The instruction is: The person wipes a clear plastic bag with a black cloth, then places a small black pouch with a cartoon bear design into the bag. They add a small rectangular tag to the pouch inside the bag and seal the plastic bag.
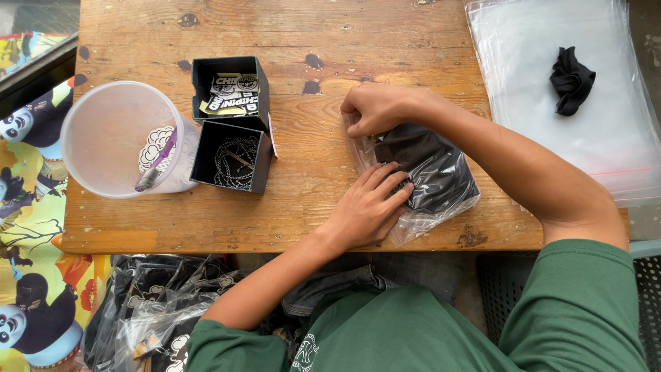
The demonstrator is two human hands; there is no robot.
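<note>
Hands at work on a clear plastic bag (441, 180) holding a folded black garment (423, 169), seen from above on a worn wooden tabletop (310, 27). The left hand (368, 207) lies open and flat, fingers spread over the bag's near side, pressing it down. The right hand (375, 107) is curled into a loose fist at the bag's far corner, pinching the plastic edge there. The bag sits near the tabletop's front edge, just right of centre — one corner looks close to overhanging, so a hard push could slide it off toward the lap. The film is thin and crinkled; a sharp tug at the pinched corner could likely tear it or leave the opening puckered, and trapped air may keep the dark fabric bunched instead of flat. The garment fills most of the bag, glossy highlights rippling across the plastic. To the left stand two small open black boxes (231, 124), one with printed cards, one with a thin chain, beside a translucent plastic tub (120, 138). At far right a stack of empty clear bags (551, 41) carries a crumpled black cloth (570, 79).
</note>
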